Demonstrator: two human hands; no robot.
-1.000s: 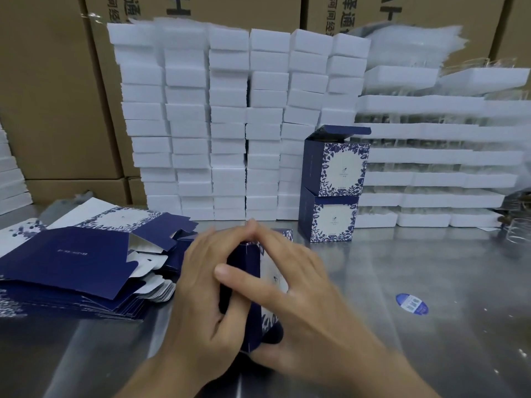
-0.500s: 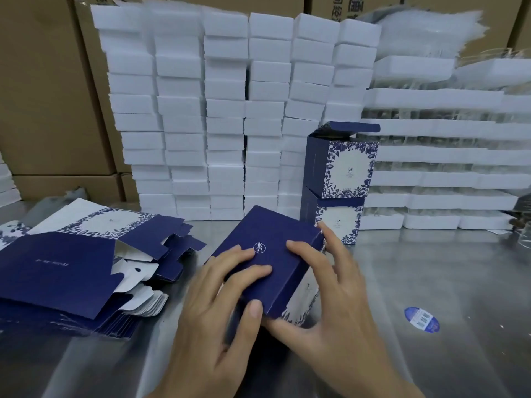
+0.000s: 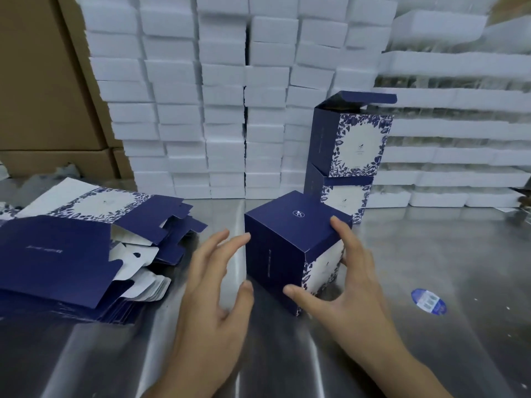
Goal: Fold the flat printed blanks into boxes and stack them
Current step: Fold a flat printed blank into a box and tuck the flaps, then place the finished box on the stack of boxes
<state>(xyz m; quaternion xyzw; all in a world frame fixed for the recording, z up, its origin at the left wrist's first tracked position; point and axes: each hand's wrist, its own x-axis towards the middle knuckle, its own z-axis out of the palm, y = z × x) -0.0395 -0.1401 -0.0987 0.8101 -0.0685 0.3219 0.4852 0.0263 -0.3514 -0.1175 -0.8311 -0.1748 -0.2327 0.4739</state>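
Step in hand, as judged: finish closing the folded box [image 3: 298, 222] and move it to the stack.

**Position.** Standing upright at the centre of the desk [image 3: 431, 254]. Lid panel with a small white logo facing up, closed flush. Roughly cubic, with no marked long axis. One vertical corner turned to the near side, the plain navy side facing near left and the floral white side facing near right.

**Hands.** Grasped by the right hand [image 3: 353, 288], thumb low on the floral side, fingers over the far right top edge. Left hand [image 3: 215, 288] released, fingers spread, just beside the navy side; contact not clear.

**Procedure.**
1. Press along the lid edge to confirm the tuck.
2. Hold by opposite walls, never by the lid.
3. Squeeze lightly, since thin card probably dents.
4. Lift straight and turn the floral side to match the stack of two finished boxes [image 3: 353, 145], just beyond on the far right.
5. Close the raised lid of the upper stacked box first, or expect a crooked seat.

**Surroundings.** Pile of flat blanks [image 3: 57, 254] fanned out at near left. White foam blocks [image 3: 224, 110] walled along the far side.
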